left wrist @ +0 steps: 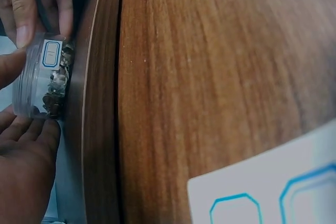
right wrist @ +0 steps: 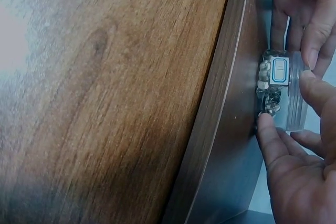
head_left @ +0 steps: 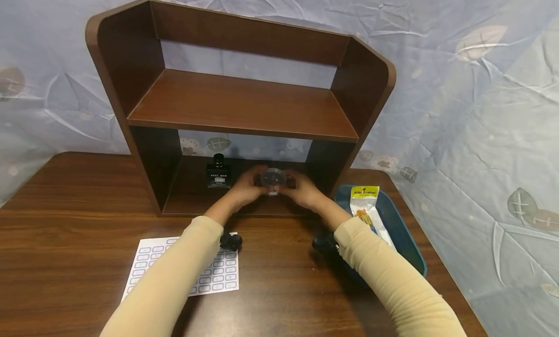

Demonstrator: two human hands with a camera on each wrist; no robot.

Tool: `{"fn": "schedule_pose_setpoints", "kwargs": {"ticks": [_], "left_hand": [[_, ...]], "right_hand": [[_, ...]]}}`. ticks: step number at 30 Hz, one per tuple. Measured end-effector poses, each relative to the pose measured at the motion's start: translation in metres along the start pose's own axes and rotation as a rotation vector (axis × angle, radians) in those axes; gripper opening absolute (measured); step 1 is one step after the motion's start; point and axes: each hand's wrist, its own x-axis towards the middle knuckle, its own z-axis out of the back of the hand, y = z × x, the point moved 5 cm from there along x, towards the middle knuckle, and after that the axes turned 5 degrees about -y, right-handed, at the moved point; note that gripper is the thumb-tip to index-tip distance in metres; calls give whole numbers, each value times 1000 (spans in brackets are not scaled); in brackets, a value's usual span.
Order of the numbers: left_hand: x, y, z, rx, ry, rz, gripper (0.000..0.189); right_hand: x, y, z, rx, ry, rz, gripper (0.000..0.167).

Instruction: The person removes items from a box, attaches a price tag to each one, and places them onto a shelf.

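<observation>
Left hand [head_left: 249, 185] and right hand [head_left: 303, 189] both pinching jar [head_left: 273, 176], low in shelf [head_left: 244, 101]. Bottle [head_left: 218, 175] in shelf too, sticker sheet [head_left: 224, 277] out front of shelf, tray [head_left: 399, 230] front right.

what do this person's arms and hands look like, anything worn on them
Plain cream sleeves cover the forearms, with a small black device beside each cuff. The left hand and right hand are bare, without gloves.

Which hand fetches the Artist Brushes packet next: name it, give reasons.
Probably the right hand: the blue tray holding the brush packet lies to the person's right, while the left hand would likely reach across. Both hold the clear jar, so neither is free.
</observation>
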Motion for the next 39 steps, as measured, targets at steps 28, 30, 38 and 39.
{"fn": "schedule_pose_setpoints", "kwargs": {"ticks": [28, 30, 38, 39], "left_hand": [[-4, -5, -1, 39, 26, 12, 70], [-5, -6, -1, 38, 27, 16, 70], [-4, -7, -1, 65, 20, 10, 71], [-4, -6, -1, 67, 18, 8, 71]], "right_hand": [[0, -2, -4, 6, -4, -12, 52], [-1, -2, -5, 10, -3, -12, 53], [0, -1, -5, 21, -10, -33, 52], [0, -1, -5, 26, -8, -40, 52]]}}
